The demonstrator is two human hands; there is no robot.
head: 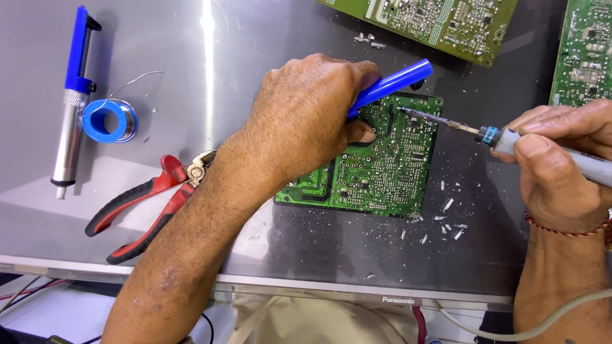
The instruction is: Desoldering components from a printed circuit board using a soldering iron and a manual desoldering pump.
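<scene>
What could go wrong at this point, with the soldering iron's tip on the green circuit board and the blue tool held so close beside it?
The left hand holds the blue desoldering pump right by the soldering iron tip, so a slip of the right hand might burn fingers. Loose metal bits lying near the circuit board could perhaps short it.

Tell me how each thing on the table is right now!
left hand: gripping the blue desoldering pump, tilted over the board
right hand: holding the soldering iron, tip touching the board
green circuit board: lying flat, solder side up
red pliers: lying shut, untouched
solder spool: wire end loose
second pump: lying flat, unused
</scene>
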